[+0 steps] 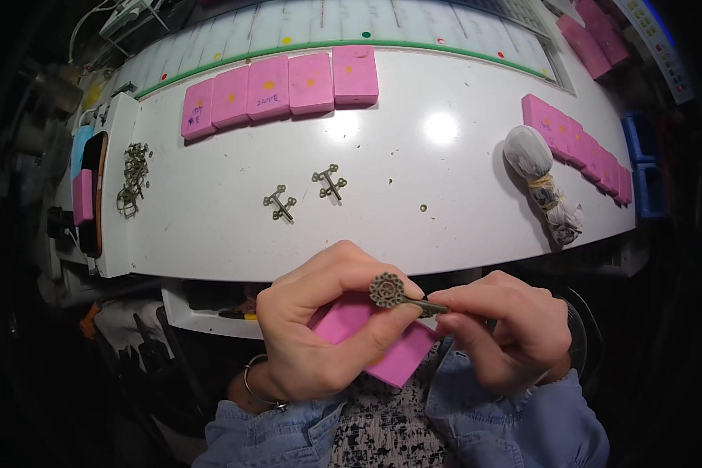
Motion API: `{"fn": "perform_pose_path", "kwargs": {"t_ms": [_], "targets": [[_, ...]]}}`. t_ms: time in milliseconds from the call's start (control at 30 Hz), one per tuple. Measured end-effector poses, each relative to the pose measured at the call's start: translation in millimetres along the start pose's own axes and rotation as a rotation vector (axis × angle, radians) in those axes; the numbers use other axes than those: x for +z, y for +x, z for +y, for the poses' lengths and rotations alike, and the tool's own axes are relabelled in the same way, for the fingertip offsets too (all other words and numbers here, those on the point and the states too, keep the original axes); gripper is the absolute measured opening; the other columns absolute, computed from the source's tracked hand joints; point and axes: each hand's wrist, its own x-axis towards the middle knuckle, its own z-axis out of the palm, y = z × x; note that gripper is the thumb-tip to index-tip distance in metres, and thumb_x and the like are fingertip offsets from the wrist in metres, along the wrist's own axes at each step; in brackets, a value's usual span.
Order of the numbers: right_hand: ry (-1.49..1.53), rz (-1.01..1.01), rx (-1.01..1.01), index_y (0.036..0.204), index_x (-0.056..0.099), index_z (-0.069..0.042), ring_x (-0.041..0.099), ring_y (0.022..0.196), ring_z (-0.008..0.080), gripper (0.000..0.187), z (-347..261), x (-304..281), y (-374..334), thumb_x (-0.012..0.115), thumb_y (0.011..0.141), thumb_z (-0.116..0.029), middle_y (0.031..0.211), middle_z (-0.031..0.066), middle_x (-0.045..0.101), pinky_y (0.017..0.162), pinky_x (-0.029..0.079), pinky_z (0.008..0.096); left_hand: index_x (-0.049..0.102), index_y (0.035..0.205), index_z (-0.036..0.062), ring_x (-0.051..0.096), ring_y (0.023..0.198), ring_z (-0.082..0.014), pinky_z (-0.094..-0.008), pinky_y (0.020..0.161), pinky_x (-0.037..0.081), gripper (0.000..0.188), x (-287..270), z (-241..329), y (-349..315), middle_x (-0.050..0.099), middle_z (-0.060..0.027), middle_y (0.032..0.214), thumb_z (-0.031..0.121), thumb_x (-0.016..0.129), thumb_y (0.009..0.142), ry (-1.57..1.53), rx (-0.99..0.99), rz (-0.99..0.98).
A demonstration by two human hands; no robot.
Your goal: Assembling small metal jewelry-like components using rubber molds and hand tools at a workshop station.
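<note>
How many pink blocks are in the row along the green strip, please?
5, side by side, left to right: the leftmost block, the second block, the middle block, the fourth block and the rightmost block.

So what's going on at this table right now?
The person's left hand holds a pink block and a bronze-coloured piece with a flower-shaped head; the right hand pinches its other end. Beyond, on a white tabletop, two small metal pieces lie apart, with a metal pile to their left and a row of pink blocks behind.
</note>
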Motion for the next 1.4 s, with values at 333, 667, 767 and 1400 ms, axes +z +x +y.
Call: {"fn": "perform_pose_path", "kwargs": {"t_ms": [333, 667, 767, 1400], "targets": [[-0.059, -0.035, -0.053, 0.080, 0.065, -0.001, 0.054, 0.043, 0.0165, 0.020, -8.4, 5.7, 4.8, 0.072, 0.062, 0.005, 0.054, 0.0080, 0.055, 0.040, 0.040, 0.0229, 0.062, 0.078, -0.0023, 0.056, 0.069, -0.0153, -0.0252, 0.063, 0.046, 0.012, -10.3, 3.0, -5.0, 0.059, -0.0104, 0.076, -0.005, 0.068, 0.068, 0.058, 0.059, -0.016], [0.184, -0.230, 0.127, 0.075, 0.062, 0.004, 0.049, 0.042, 0.0105, 0.011, -11.8, -7.7, 7.1, 0.067, 0.072, -0.006, 0.057, 0.0085, 0.060, 0.040, 0.035, 0.0212, 0.066, 0.080, -0.0003, 0.056, 0.065, -0.0160, -0.0258, 0.056, 0.045, 0.017, -20.8, -2.6, -2.3, 0.060, -0.0083, 0.074, -0.005, 0.071, 0.065, 0.069, 0.257, -0.129], [0.551, -0.368, 0.330, 0.084, 0.063, 0.006, 0.049, 0.050, 0.0022, 0.008, -4.4, -12.6, 4.7, 0.065, 0.079, 0.000, 0.059, 0.0034, 0.058, 0.043, 0.033, 0.0162, 0.067, 0.082, 0.0013, 0.055, 0.063, -0.0142, -0.0241, 0.052, 0.042, 0.020, -21.4, -2.9, -0.3, 0.060, -0.0065, 0.075, -0.009, 0.068, 0.064, 0.044, 0.291, -0.142], [-0.356, 0.137, -0.662, 0.089, 0.059, 0.013, 0.058, 0.054, 0.0165, 0.024, 17.6, 24.1, 0.0, 0.067, 0.071, 0.000, 0.068, 0.0140, 0.059, 0.042, 0.045, 0.0231, 0.062, 0.085, -0.0061, 0.058, 0.075, -0.0094, -0.0214, 0.066, 0.045, 0.009, -23.9, -0.8, -7.2, 0.061, -0.0078, 0.081, -0.005, 0.063, 0.076, -0.180, -0.122, -0.103]]}}
